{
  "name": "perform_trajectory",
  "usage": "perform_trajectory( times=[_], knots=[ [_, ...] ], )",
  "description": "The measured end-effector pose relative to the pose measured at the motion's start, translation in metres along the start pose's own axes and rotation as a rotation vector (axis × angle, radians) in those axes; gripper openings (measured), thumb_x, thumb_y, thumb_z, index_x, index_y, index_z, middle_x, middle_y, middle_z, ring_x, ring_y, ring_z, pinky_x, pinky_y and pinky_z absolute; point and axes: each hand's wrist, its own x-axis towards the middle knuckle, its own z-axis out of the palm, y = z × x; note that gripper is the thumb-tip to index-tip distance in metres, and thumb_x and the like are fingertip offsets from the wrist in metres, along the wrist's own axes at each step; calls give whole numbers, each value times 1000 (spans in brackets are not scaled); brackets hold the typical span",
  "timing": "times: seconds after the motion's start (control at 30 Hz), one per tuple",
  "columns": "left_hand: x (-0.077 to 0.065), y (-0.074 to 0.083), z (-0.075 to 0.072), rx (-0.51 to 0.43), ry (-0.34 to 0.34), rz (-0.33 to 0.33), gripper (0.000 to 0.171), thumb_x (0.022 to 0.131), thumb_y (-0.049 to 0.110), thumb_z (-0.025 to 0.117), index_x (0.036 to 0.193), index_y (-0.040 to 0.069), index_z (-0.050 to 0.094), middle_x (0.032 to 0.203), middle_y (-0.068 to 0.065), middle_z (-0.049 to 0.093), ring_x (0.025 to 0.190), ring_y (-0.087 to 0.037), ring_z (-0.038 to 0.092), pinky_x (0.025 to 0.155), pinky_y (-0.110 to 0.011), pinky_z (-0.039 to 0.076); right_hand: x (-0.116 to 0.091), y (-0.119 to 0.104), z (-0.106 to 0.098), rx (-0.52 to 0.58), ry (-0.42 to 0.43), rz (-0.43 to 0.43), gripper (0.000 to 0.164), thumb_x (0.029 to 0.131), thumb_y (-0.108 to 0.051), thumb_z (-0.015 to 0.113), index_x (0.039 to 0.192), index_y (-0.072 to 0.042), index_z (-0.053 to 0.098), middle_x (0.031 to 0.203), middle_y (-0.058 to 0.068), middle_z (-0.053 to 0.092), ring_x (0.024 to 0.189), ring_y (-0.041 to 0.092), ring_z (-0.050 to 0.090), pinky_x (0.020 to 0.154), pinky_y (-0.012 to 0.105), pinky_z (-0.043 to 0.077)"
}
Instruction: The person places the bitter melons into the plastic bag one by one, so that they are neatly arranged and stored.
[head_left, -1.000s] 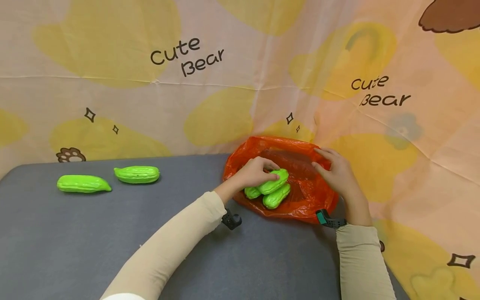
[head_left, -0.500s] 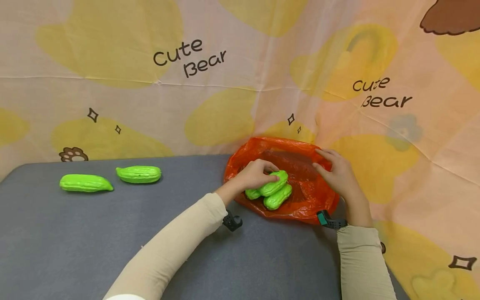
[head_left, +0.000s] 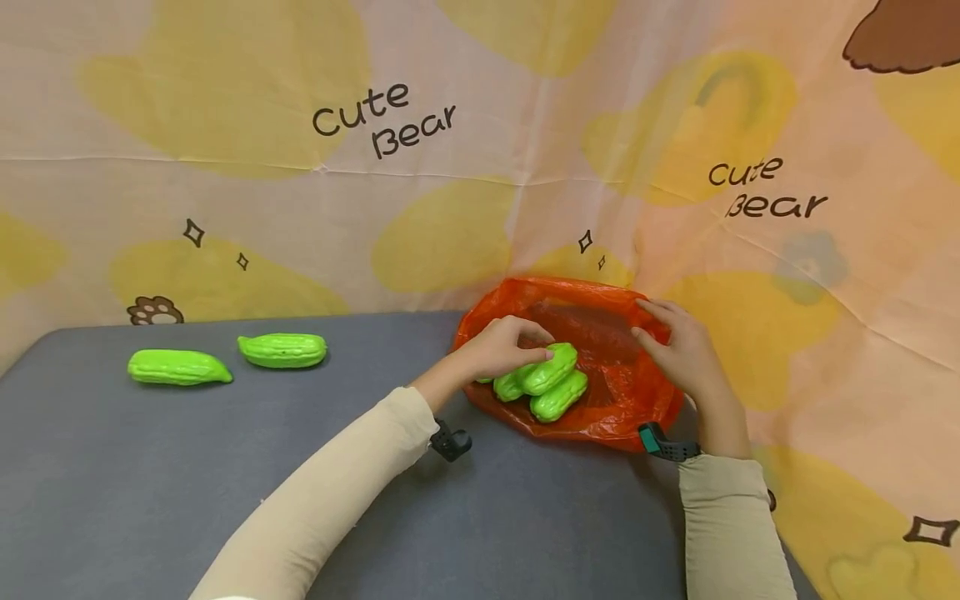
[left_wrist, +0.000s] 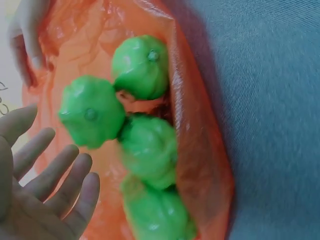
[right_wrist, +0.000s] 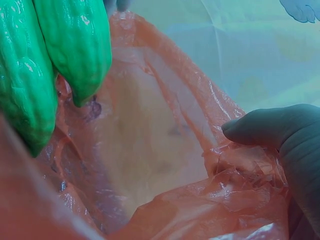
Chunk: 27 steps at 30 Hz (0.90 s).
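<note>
A red plastic bag (head_left: pixel 618 375) stands with its mouth open and holds several bright green bitter melons (head_left: pixel 558 396). The topmost bitter melon (left_wrist: pixel 92 112) leans on the others in the left wrist view. My left hand (head_left: pixel 498 350) is over the bag's left side, close to that melon; its fingers (left_wrist: pixel 52 172) are spread and apart from it in the left wrist view. My right hand (head_left: pixel 686 354) holds the bag's right rim, the thumb (right_wrist: pixel 265 125) inside and the other fingers mostly hidden behind the plastic.
Two more bitter melons, one at the far left (head_left: pixel 180 367) and one beside it (head_left: pixel 283 350), lie on the grey table (head_left: pixel 150 475). A printed cloth (head_left: pixel 300 192) hangs behind the table and along its right side.
My left hand has let go of the top bitter melon and drawn slightly left, leaving it on the pile in the bag. My right hand keeps its hold on the rim.
</note>
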Motion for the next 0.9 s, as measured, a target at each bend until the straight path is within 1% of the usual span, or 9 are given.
perform_trajectory(
  times=[0.1,0.17,0.27,0.33,0.47,0.57,0.7,0.9],
  knots=[
    [-6,4,-9,28,-1,19,34,98,33,66,128,17,70,128,-1,72,115,-18,66,97,-37,54,-2,0,-1,3,3,3,48,95,-9,67,140,4,56,141,29,55,132,51,48,109,67,37],
    [-10,4,-16,38,2,20,33,99,32,66,128,17,71,127,0,72,113,-16,66,96,-36,53,-3,0,-1,3,4,1,48,95,-9,67,140,5,56,141,29,54,132,51,48,109,67,37],
    [-16,2,-26,57,12,22,32,99,32,65,127,18,71,125,2,73,116,-14,65,97,-35,53,-3,0,-1,-2,6,-8,49,95,-8,68,140,5,56,140,30,55,131,52,49,108,68,37],
    [-21,0,-34,66,20,19,32,99,32,65,127,18,71,126,2,72,114,-13,64,95,-35,52,-2,0,-1,-3,8,-14,49,94,-7,68,140,5,56,140,30,55,130,52,49,108,68,37],
    [-33,-5,-48,85,39,16,34,99,33,65,129,17,70,131,-3,70,104,-17,64,88,-35,51,-1,-1,-1,-2,5,-16,48,95,-9,68,140,5,56,140,29,55,131,52,49,108,68,37],
    [-44,-8,-59,88,54,6,34,99,31,65,128,16,70,130,-4,71,103,-20,66,87,-36,53,-1,-2,-1,-2,-1,-12,48,96,-10,67,141,4,55,142,29,54,131,52,48,108,67,37],
    [-55,-12,-72,79,72,-15,33,99,30,66,128,16,71,128,-3,71,107,-23,68,90,-39,56,0,-2,0,-2,3,-21,48,95,-9,67,140,5,55,140,30,55,130,52,49,108,67,37],
    [-69,-17,-93,77,99,-42,32,99,27,66,128,15,71,130,-7,71,113,-27,68,92,-43,56,0,-2,1,-1,10,-29,48,95,-8,68,139,6,56,139,30,56,129,51,50,107,67,38]
  ],
)
